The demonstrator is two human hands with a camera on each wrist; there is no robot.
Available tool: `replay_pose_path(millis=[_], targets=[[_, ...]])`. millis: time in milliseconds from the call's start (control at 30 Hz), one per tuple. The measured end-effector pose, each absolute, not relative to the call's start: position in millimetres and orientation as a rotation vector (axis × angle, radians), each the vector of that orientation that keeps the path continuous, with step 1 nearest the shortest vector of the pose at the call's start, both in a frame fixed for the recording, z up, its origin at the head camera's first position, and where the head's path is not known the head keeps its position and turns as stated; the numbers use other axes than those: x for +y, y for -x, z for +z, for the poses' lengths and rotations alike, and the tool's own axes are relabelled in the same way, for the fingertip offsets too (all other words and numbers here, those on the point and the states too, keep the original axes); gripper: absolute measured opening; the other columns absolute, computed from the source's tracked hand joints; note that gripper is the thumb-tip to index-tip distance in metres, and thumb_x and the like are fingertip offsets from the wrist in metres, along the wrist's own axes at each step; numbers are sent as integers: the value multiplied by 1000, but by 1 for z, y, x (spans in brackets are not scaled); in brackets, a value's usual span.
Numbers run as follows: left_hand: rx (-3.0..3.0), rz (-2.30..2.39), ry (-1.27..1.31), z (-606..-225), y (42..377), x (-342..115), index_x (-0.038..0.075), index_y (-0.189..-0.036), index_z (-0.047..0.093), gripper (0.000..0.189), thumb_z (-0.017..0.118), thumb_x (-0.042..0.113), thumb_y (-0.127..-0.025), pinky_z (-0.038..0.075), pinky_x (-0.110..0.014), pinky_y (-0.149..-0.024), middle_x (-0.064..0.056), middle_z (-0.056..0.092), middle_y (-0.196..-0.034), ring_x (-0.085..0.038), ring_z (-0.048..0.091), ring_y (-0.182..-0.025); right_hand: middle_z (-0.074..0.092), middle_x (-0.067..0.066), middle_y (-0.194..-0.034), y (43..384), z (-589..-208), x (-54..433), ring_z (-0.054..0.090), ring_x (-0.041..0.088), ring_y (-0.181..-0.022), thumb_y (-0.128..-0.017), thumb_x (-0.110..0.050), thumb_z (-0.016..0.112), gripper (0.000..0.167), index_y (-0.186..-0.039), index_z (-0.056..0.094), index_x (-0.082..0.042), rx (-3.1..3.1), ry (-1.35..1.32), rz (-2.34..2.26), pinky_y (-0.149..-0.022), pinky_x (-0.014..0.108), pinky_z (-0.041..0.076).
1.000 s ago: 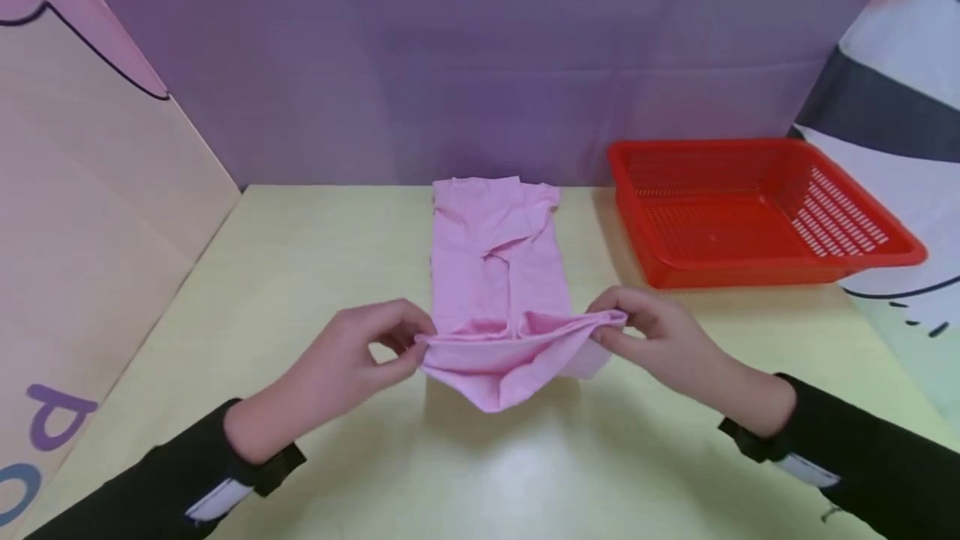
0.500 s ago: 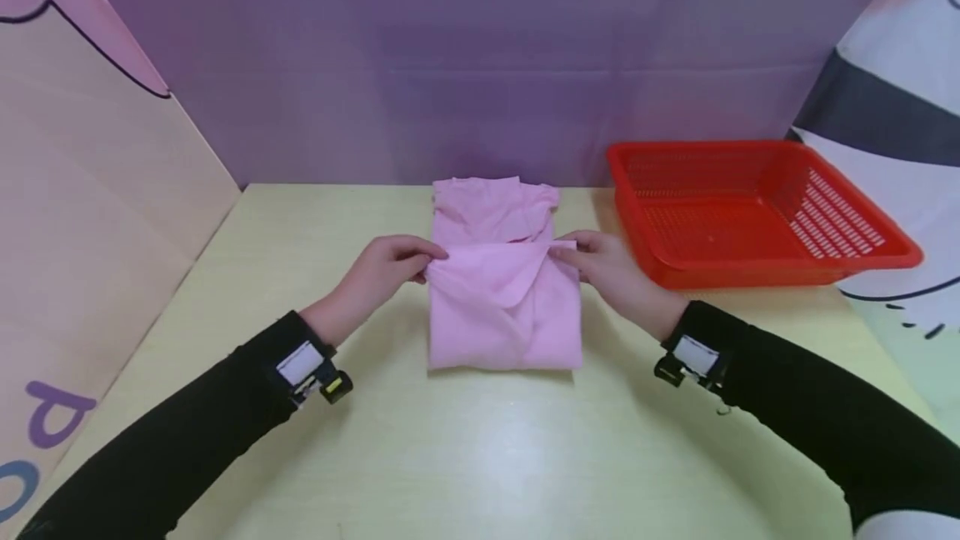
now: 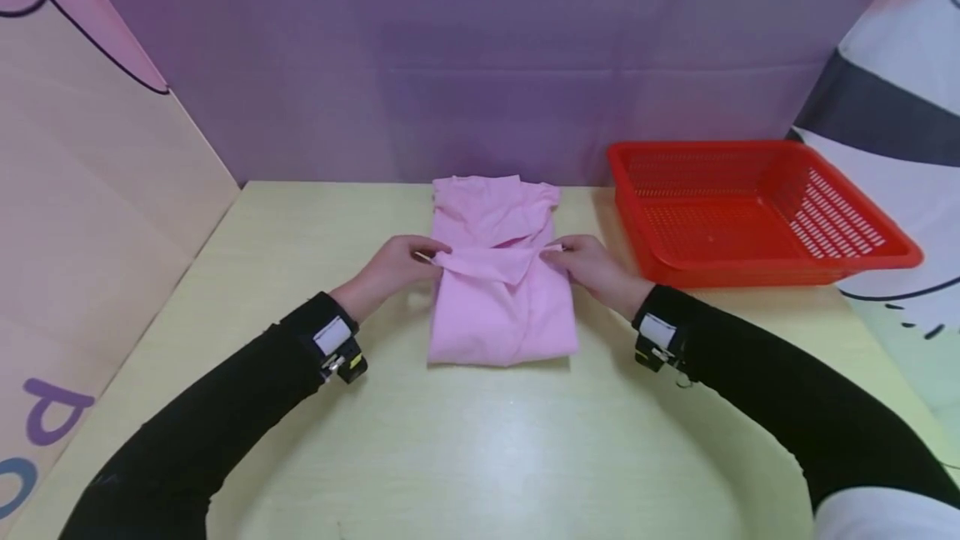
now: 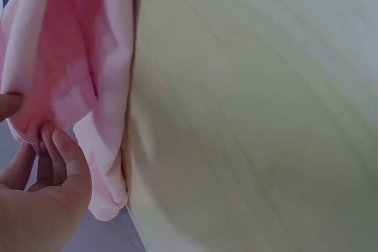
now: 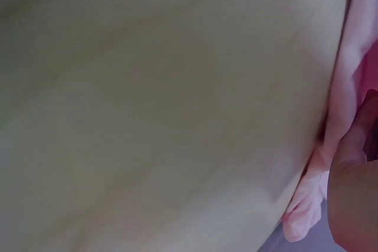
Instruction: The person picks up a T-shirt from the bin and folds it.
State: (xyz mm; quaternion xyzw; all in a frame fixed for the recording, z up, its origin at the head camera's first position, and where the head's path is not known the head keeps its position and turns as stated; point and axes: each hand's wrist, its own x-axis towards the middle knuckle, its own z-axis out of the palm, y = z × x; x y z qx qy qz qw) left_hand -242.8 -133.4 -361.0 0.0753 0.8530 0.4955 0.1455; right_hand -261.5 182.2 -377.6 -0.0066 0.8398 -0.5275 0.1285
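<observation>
A pink garment (image 3: 502,323) lies in a narrow strip on the table, its near part folded back over the middle. My left hand (image 3: 397,269) pinches the left corner of the folded-over edge. At the opposite corner, my right hand (image 3: 596,269) grips that same edge between thumb and fingers. The left wrist view shows the cloth (image 4: 65,69) held between thumb and fingertips, slightly lifted in loose layers. In the right wrist view only part of the right hand (image 5: 357,187) shows beside the cloth's side, and its fingertips are mostly out of frame.
A red plastic basket (image 3: 765,273) with slotted walls stands at the back right of the pale wooden table (image 3: 465,457). A purple panel (image 3: 495,57) rises behind the table's far edge, and printed panels stand at both sides.
Both hands have carried the garment's near edge away from the body and folded it over the middle. In the last half second they drew slightly closer together.
</observation>
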Motion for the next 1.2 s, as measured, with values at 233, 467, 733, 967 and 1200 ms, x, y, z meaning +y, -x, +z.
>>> replay_pose_path(millis=[233, 467, 733, 967, 1200], targets=[[2443, 1496, -258, -367, 245, -131, -3, -139, 64, 42, 62, 19, -104, 60, -39, -100, -25, 68, -133, -21, 67, -105, 67, 5, -103, 266, -384, 184, 58, 10, -80, -104, -18, 63, 42, -137, 62, 8, 2414, -42, -1537, -70, 17, 53], [2471, 1500, -225, -369, 249, -135, -5, -136, 65, 40, 51, 20, -109, 59, -31, -90, -25, 70, -128, -26, 67, -99, 61, -8, -78, 265, -382, 188, 55, 8, -74, -103, -15, 63, 41, -135, 62, 12, 2406, -12, -1561, -68, 17, 51], [2541, 1395, -164, -370, 254, -140, -7, -130, 67, 42, 51, 27, -110, 52, -20, -75, -17, 68, -113, -17, 59, -86, 53, -8, -67, 265, -379, 191, 50, 9, -69, -102, -11, 62, 36, -125, 64, 17, 2448, 6, -1512, -64, 20, 45], [2587, 1361, -162, -368, 251, -146, -6, -126, 70, 38, 54, 25, -110, 54, -24, -76, -22, 70, -118, -17, 61, -87, 53, -8, -67, 264, -377, 194, 49, 9, -68, -102, -9, 63, 36, -124, 64, 19, 2466, -17, -1475, -64, 20, 45], [2555, 1476, -195, -365, 251, -146, -5, -133, 67, 35, 58, 19, -108, 61, -28, -81, -24, 72, -118, -15, 66, -88, 68, 22, -130, 262, -373, 193, 58, 20, -98, -101, -7, 64, 40, -140, 64, 3, 2478, 88, -1432, -78, 19, 49]])
